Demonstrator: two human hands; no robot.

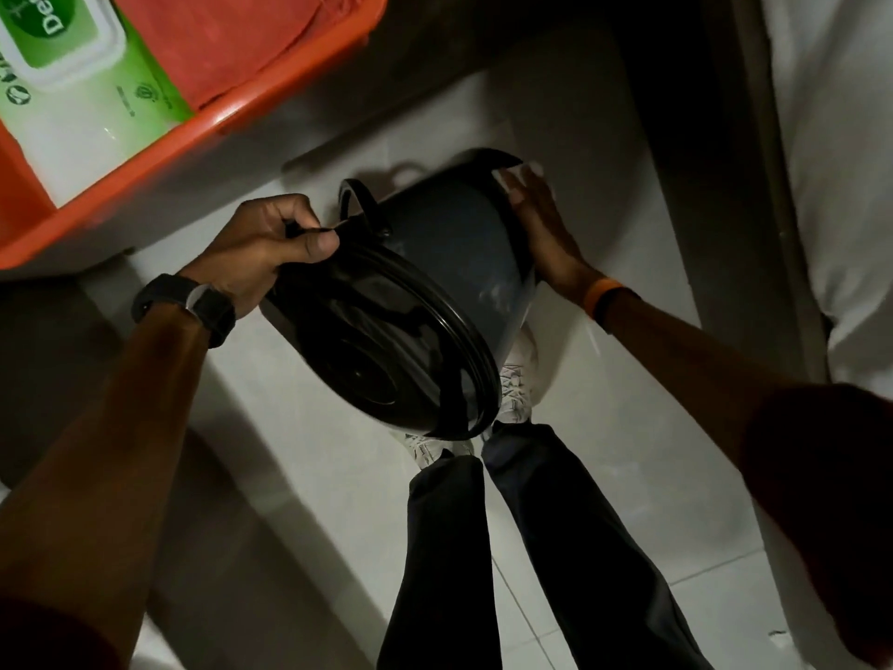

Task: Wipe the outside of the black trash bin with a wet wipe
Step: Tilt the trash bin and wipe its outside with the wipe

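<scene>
The black trash bin [435, 263] is held tilted above the floor, its open mouth turned toward me and its base pointing away. My left hand [268, 251] grips the bin's rim near the handle [360, 203]. My right hand [541, 234] lies flat against the bin's outer wall near the base, pressing a white wet wipe [512, 178] onto it. Only a small edge of the wipe shows beyond the fingers.
An orange plastic tray [203, 123] at the upper left holds a green pack of wet wipes [82, 84] and a red cloth [232, 36]. Below the bin are my white shoes [514, 384] and dark trousers on a white tiled floor. A dark frame runs along the right.
</scene>
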